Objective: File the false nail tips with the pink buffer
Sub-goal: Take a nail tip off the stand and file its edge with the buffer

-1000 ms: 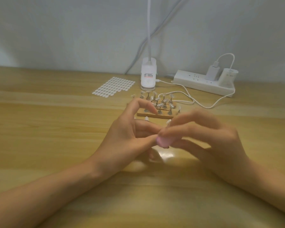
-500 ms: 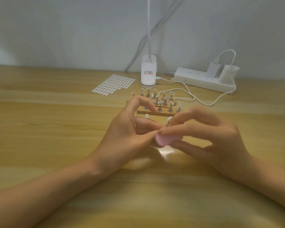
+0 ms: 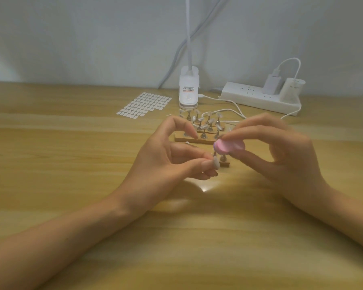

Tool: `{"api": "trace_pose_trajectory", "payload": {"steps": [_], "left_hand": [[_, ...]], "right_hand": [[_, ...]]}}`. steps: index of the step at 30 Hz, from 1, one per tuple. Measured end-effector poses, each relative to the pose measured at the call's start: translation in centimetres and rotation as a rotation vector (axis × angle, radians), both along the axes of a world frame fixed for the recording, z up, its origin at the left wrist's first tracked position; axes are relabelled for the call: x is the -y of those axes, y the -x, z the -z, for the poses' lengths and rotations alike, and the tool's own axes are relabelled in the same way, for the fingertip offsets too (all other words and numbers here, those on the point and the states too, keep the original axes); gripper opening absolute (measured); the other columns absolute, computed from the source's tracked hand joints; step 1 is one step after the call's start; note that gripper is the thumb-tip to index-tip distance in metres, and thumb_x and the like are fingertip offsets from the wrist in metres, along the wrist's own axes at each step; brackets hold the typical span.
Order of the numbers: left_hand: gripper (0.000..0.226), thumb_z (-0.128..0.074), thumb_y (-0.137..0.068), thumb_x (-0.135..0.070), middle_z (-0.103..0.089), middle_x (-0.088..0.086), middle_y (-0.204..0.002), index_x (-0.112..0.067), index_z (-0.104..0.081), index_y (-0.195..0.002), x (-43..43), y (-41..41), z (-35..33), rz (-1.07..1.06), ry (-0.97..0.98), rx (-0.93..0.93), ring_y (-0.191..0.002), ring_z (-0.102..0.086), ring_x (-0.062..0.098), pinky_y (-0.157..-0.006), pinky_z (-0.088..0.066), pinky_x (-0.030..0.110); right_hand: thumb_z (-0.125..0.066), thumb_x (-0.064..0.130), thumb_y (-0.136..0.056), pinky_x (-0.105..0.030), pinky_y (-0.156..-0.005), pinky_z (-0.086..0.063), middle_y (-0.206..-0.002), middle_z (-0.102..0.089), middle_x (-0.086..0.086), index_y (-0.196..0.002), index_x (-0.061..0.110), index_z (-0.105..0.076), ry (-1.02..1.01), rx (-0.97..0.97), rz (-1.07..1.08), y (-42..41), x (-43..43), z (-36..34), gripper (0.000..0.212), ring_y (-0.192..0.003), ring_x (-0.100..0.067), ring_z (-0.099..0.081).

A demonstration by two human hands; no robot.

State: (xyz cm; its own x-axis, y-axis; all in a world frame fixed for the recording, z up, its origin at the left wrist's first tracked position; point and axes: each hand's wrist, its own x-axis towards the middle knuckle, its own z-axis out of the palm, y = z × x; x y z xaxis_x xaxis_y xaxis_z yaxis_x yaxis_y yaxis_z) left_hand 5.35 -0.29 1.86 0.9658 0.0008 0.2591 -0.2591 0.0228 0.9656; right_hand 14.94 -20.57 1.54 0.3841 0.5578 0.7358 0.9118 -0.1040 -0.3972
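**Hazards**

1. Loss of the tip [image 3: 215, 163]. It is small and held only in a pinch. A sideways stroke from the buffer [image 3: 228, 146] could probably flick it out onto the table [image 3: 71, 185].
2. Excess pressure. Pressing hard would likely bend the tip or file it unevenly.
3. Abrasion. The left thumb [image 3: 204, 164] lies directly against the tip, so an overrun stroke could graze its nail or skin.
4. Collision. The rack [image 3: 199, 139] of mounted tips stands just beyond both hands, and a small stand [image 3: 224, 163] sits just right of the held tip. A wide stroke could knock either.

**Position and grip**

- The left hand [image 3: 168, 162] pinches the tip between the thumb and a curled finger. The index finger is raised in an arch, clear of the work.
- The right hand [image 3: 281, 155] grips the buffer, with the index finger [image 3: 249, 132] on top and the thumb [image 3: 249, 162] beneath.
- The buffer lies roughly flat. Its left end is just above the tip, at the centre of the scene and above the table.
- Contact between buffer and tip cannot be confirmed.
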Motion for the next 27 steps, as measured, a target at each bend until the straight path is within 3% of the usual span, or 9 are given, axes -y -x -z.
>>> {"api": "trace_pose_trajectory", "payload": {"steps": [2, 6, 13, 18, 22, 27], "left_hand": [[0.043, -0.077, -0.074, -0.013, -0.077, 0.014, -0.083, -0.015, -0.045, -0.102, 0.1, 0.0, -0.1, 0.0, 0.005, -0.007, -0.073, -0.076, 0.026, -0.069, -0.062, 0.032], [0.043, -0.078, -0.074, -0.014, -0.078, 0.015, -0.085, -0.016, -0.046, -0.102, 0.0, 0.0, 0.0, 0.0, 0.005, -0.027, -0.075, -0.077, 0.028, -0.069, -0.061, 0.032], [0.052, -0.086, -0.073, -0.011, -0.078, 0.014, -0.086, -0.014, -0.045, -0.103, 0.0, 0.0, -0.2, -0.011, 0.025, -0.071, -0.071, -0.075, 0.022, -0.067, -0.06, 0.029], [0.04, -0.077, -0.081, -0.003, -0.079, 0.012, -0.085, -0.014, -0.046, -0.103, 0.0, 0.1, -0.1, -0.023, 0.007, -0.091, -0.072, -0.076, 0.02, -0.065, -0.058, 0.024], [0.049, -0.079, -0.068, -0.017, -0.078, 0.014, -0.083, -0.013, -0.045, -0.103, 0.0, 0.1, -0.4, -0.021, 0.051, -0.103, -0.07, -0.076, 0.023, -0.064, -0.06, 0.028], [0.05, -0.079, -0.065, -0.02, -0.078, 0.014, -0.085, -0.014, -0.046, -0.102, -0.1, 0.0, -0.3, -0.01, 0.062, -0.119, -0.069, -0.076, 0.022, -0.062, -0.061, 0.03]], "right_hand": [[-0.074, 0.014, -0.091, -0.039, -0.081, -0.052, -0.1, -0.065, -0.007, -0.109, 0.015, -0.071, -0.024, -0.027, -0.024, 0.3, -0.1, -0.1, 0.019, -0.091, -0.024, -0.066], [-0.073, 0.021, -0.09, -0.028, -0.084, -0.052, -0.099, -0.066, -0.005, -0.109, 0.018, -0.07, 0.048, 0.08, -0.051, 1.0, -0.4, -0.1, 0.02, -0.093, -0.016, -0.066], [-0.077, 0.013, -0.087, -0.027, -0.082, -0.053, -0.095, -0.067, -0.007, -0.107, 0.013, -0.073, 0.068, 0.156, -0.032, 1.2, -0.3, -0.4, 0.021, -0.088, -0.017, -0.066], [-0.076, 0.013, -0.09, -0.031, -0.082, -0.053, -0.096, -0.066, -0.007, -0.107, 0.013, -0.075, 0.096, 0.188, -0.075, 1.5, -0.4, -0.1, 0.017, -0.087, -0.021, -0.067], [-0.078, 0.013, -0.086, -0.031, -0.082, -0.053, -0.095, -0.067, -0.009, -0.106, 0.011, -0.074, 0.066, 0.167, -0.003, 1.3, -0.3, -0.4, 0.021, -0.087, -0.019, -0.067], [-0.078, 0.011, -0.086, -0.031, -0.082, -0.053, -0.095, -0.067, -0.008, -0.106, 0.01, -0.074, 0.069, 0.16, -0.025, 1.3, -0.3, -0.3, 0.02, -0.087, -0.018, -0.067]]}}
